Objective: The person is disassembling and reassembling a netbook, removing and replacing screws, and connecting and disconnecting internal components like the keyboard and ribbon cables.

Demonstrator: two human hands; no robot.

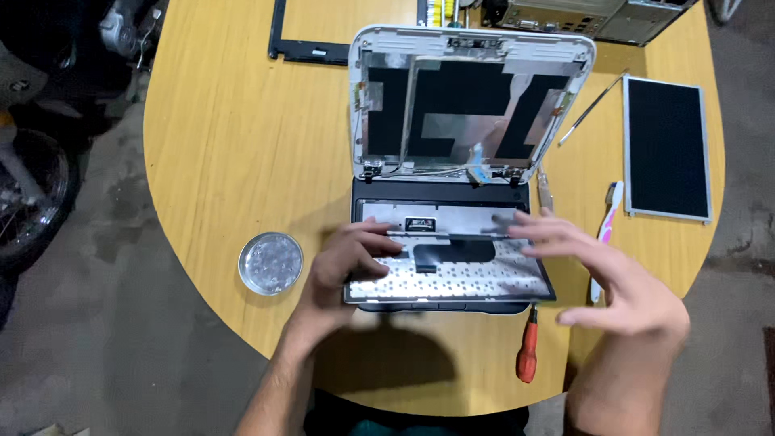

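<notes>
Lifting the loosened keyboard panel (452,270) off the base of a small laptop (440,242) lying open on the round wooden table (234,145). Left hand (343,262) resting on the panel's left end, fingers curled and touching its far edge, not visibly pinching. Right hand (601,270) hovering spread and empty over the panel's right end, blurred. Lid shell (472,101) standing stripped, its removed screen panel (666,149) lying far right, the black bezel (303,40) far left. Red-handled screwdriver (527,351) lying near the front edge; small glass dish (270,262) left of the laptop. Judged next: raising the panel gently, minding any ribbon cable beneath.
</notes>
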